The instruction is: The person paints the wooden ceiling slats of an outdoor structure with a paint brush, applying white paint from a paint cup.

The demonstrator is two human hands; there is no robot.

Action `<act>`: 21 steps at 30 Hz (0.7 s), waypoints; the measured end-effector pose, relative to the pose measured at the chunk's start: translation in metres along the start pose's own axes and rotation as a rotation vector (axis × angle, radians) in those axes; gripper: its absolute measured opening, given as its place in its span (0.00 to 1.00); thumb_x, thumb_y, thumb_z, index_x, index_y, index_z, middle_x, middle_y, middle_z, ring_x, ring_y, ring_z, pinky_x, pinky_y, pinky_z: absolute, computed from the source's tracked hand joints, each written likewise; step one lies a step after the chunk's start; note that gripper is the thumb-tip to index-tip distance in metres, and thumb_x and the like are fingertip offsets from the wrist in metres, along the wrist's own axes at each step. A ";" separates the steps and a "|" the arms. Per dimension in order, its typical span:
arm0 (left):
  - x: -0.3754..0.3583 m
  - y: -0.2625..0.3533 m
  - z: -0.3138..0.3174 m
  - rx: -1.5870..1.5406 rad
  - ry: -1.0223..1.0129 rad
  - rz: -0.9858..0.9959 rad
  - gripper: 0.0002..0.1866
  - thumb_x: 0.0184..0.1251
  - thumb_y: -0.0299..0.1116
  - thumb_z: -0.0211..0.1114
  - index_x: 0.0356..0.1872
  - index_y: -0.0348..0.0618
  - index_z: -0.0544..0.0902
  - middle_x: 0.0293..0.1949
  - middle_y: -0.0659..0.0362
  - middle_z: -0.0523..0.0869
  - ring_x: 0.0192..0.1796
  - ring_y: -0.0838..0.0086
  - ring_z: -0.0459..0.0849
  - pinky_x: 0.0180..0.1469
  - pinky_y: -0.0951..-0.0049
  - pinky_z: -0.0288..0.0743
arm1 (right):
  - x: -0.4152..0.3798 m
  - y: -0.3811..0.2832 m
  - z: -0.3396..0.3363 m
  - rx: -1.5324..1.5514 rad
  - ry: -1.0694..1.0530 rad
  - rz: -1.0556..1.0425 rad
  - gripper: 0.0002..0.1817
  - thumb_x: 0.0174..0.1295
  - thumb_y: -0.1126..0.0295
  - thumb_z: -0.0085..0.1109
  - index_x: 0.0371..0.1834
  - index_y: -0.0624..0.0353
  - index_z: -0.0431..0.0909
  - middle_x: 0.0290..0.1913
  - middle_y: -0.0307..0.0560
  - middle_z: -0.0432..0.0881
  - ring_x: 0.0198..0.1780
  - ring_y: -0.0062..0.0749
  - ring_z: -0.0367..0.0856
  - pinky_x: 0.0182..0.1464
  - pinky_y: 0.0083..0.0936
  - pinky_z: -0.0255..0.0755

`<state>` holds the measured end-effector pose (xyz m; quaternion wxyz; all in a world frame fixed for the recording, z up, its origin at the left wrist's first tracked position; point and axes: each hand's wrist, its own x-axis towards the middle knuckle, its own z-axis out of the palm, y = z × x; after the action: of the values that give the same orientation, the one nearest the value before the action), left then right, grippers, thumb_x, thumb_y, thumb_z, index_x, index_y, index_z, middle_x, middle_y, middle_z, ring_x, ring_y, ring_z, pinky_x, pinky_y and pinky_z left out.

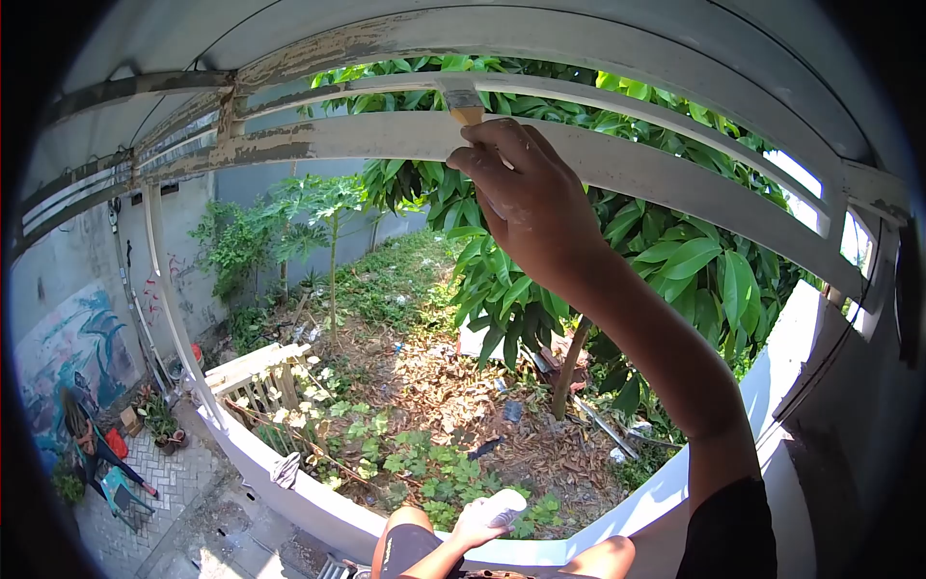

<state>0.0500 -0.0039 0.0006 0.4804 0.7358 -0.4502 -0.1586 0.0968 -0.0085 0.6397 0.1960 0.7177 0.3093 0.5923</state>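
Note:
Raised in the upper middle, my right hand (516, 179) is closed round the light wooden handle of a paintbrush (464, 104). Its greyish end rests against the narrow upper rail (550, 87) of the wooden frame. The wider beam (386, 135) passes behind the brush and fingers. Low in the view, between my knees, my left hand (475, 526) grips a white cup (503, 506), which leans to the right; its contents are hidden. The beams look whitish near my right hand, while brown, patchy wood (265, 147) shows toward the left.
A low white wall (357, 516) curves below the opening. Beyond it are a leafy tree (694, 265), dry leaves and a wooden pallet (256, 372). At lower left, a person (87, 439) is beside a teal chair (122, 492) on paving. A post (169, 289) stands left.

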 end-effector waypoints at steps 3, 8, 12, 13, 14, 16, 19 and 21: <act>-0.002 0.001 -0.001 0.014 0.007 -0.015 0.48 0.49 0.70 0.77 0.63 0.39 0.82 0.56 0.42 0.83 0.59 0.48 0.81 0.65 0.55 0.75 | 0.006 0.008 0.005 -0.009 -0.063 0.059 0.10 0.58 0.79 0.64 0.42 0.59 0.82 0.48 0.46 0.78 0.51 0.41 0.83 0.47 0.39 0.86; -0.004 0.009 -0.006 -0.023 -0.016 -0.018 0.49 0.49 0.70 0.77 0.62 0.38 0.83 0.56 0.42 0.83 0.60 0.48 0.82 0.63 0.54 0.77 | 0.013 0.010 0.023 -0.034 -0.021 0.092 0.09 0.58 0.78 0.64 0.42 0.59 0.82 0.49 0.45 0.78 0.50 0.39 0.82 0.47 0.38 0.86; -0.001 0.000 0.000 0.040 0.046 -0.014 0.49 0.48 0.70 0.78 0.61 0.37 0.83 0.55 0.42 0.84 0.59 0.48 0.83 0.62 0.54 0.78 | -0.005 -0.007 0.015 -0.039 0.030 0.041 0.08 0.57 0.78 0.64 0.41 0.60 0.81 0.48 0.46 0.77 0.48 0.41 0.82 0.47 0.37 0.85; -0.002 -0.002 0.001 0.037 0.058 -0.020 0.49 0.47 0.70 0.78 0.61 0.37 0.83 0.55 0.42 0.84 0.59 0.48 0.83 0.63 0.54 0.78 | -0.005 -0.009 0.012 -0.030 0.009 0.074 0.08 0.57 0.78 0.64 0.41 0.60 0.81 0.48 0.46 0.77 0.48 0.41 0.81 0.47 0.37 0.85; -0.004 0.000 0.000 0.033 0.065 -0.028 0.49 0.47 0.69 0.79 0.61 0.37 0.83 0.55 0.42 0.84 0.60 0.48 0.83 0.63 0.54 0.78 | -0.002 -0.007 0.013 -0.027 0.010 0.075 0.08 0.57 0.78 0.64 0.41 0.60 0.81 0.48 0.46 0.77 0.48 0.41 0.81 0.47 0.37 0.85; -0.001 0.001 -0.005 0.035 0.020 -0.033 0.49 0.47 0.70 0.79 0.62 0.37 0.82 0.56 0.42 0.84 0.60 0.48 0.82 0.64 0.54 0.77 | 0.005 0.002 0.015 -0.066 -0.051 0.114 0.09 0.57 0.78 0.64 0.41 0.60 0.81 0.50 0.48 0.77 0.50 0.43 0.81 0.48 0.37 0.86; -0.004 0.003 -0.001 0.034 -0.010 -0.043 0.50 0.47 0.70 0.78 0.63 0.37 0.81 0.57 0.42 0.83 0.61 0.48 0.82 0.64 0.53 0.77 | 0.015 0.001 0.023 -0.024 -0.019 0.087 0.09 0.57 0.78 0.64 0.41 0.60 0.81 0.51 0.49 0.76 0.50 0.43 0.81 0.48 0.37 0.86; -0.005 -0.001 0.004 0.035 0.010 -0.051 0.51 0.47 0.70 0.79 0.63 0.37 0.81 0.57 0.41 0.83 0.61 0.48 0.82 0.65 0.54 0.77 | 0.012 -0.004 0.025 -0.050 0.048 0.010 0.08 0.58 0.78 0.64 0.40 0.61 0.80 0.49 0.49 0.76 0.50 0.43 0.81 0.47 0.37 0.86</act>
<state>0.0454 -0.0019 -0.0036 0.4653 0.7562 -0.4316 -0.1594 0.1213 0.0047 0.6397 0.2035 0.6997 0.2953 0.6179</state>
